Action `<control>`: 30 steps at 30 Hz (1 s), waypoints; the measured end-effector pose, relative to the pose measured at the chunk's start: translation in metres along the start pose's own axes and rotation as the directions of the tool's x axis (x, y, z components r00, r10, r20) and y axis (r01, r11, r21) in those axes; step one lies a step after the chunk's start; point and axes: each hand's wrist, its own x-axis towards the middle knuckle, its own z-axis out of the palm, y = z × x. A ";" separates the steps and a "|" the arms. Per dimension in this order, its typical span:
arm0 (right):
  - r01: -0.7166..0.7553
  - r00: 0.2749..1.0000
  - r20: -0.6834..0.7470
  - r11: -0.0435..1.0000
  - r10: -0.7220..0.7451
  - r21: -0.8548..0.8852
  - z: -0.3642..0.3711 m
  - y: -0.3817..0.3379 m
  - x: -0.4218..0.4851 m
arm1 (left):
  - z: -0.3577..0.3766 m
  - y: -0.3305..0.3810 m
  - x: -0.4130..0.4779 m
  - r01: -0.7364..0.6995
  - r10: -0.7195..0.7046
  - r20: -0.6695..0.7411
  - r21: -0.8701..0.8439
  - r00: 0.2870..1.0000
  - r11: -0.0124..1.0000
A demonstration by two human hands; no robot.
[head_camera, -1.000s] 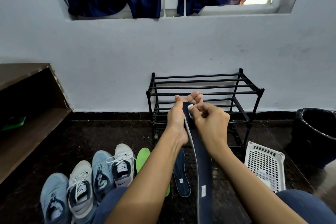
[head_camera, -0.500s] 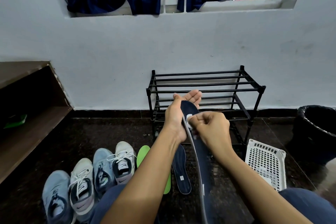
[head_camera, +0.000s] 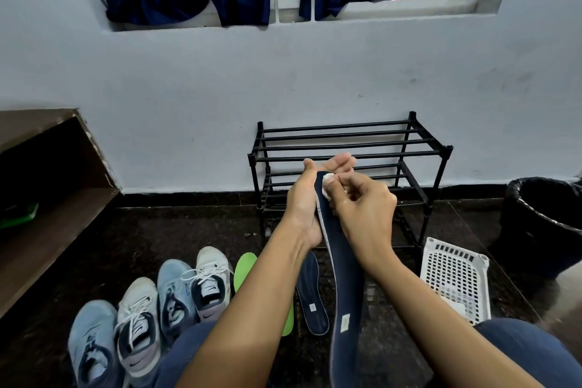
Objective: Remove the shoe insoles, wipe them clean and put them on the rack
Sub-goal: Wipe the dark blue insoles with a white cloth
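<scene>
A long dark blue insole (head_camera: pixel 348 280) stands on end in front of me. My left hand (head_camera: pixel 307 201) grips its upper part from the left side. My right hand (head_camera: pixel 362 208) pinches a small white wipe (head_camera: pixel 327 182) against the insole's top end. On the floor below lie a second dark blue insole (head_camera: pixel 311 299) and a green insole (head_camera: pixel 247 268), partly hidden by my left forearm. The black metal rack (head_camera: pixel 349 148) stands against the wall behind my hands, with nothing on its bars.
Several light blue and white sneakers (head_camera: pixel 176 296) line the floor at the lower left. A white plastic basket (head_camera: pixel 456 280) lies at the right, a black bin (head_camera: pixel 544 217) beyond it. A brown wooden shelf (head_camera: pixel 50 208) runs along the left.
My right hand has slid the wipe down the insole and back up to its top end. The left hand keeps its hold.
</scene>
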 end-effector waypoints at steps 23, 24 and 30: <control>0.075 0.831 0.555 0.997 -0.046 -0.030 -0.018 0.004 -0.012 | -0.007 0.015 -0.001 -0.075 0.062 -0.060 -0.263 0.996 0.962; 0.089 0.851 0.522 0.995 -0.059 -0.032 -0.017 0.004 -0.013 | -0.006 0.015 -0.001 -0.080 0.067 -0.056 -0.263 0.996 0.962; 0.114 0.947 0.303 0.993 -0.109 0.001 -0.006 0.008 -0.017 | -0.003 0.012 -0.003 -0.052 0.050 -0.015 -0.193 0.999 0.980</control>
